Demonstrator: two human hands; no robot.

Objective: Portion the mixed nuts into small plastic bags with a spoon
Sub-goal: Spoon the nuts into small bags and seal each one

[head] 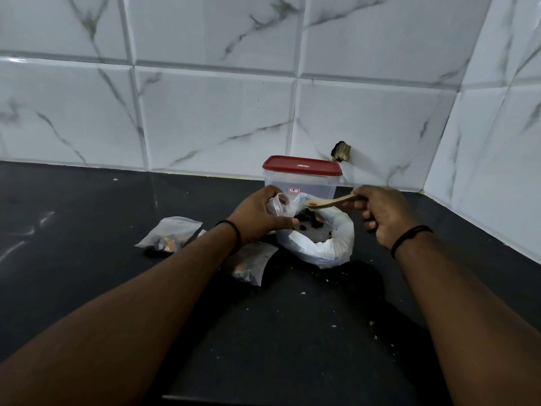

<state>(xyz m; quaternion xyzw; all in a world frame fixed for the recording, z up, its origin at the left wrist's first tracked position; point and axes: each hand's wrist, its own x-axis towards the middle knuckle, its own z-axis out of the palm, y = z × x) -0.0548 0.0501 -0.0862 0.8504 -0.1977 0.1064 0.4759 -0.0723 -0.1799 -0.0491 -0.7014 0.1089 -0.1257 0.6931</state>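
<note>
your left hand (pixel 260 215) grips a small clear plastic bag (pixel 278 205), fingers curled round its mouth, holding it above the big white bag of mixed nuts (pixel 322 244). your right hand (pixel 383 215) pinches the handle of a wooden spoon (pixel 330 202) — its bowl, with a bit of nut in it, sits right at the small bag's opening. dark nuts (pixel 308 219) show inside the white bag. two filled small bags lie on the black counter (pixel 87 273) — one (pixel 169 234) to the left, one (pixel 251 263) beside your left forearm. a clear container with a red lid (pixel 301 177) stands behind, against the marble-tiled wall (pixel 205 98).
</note>
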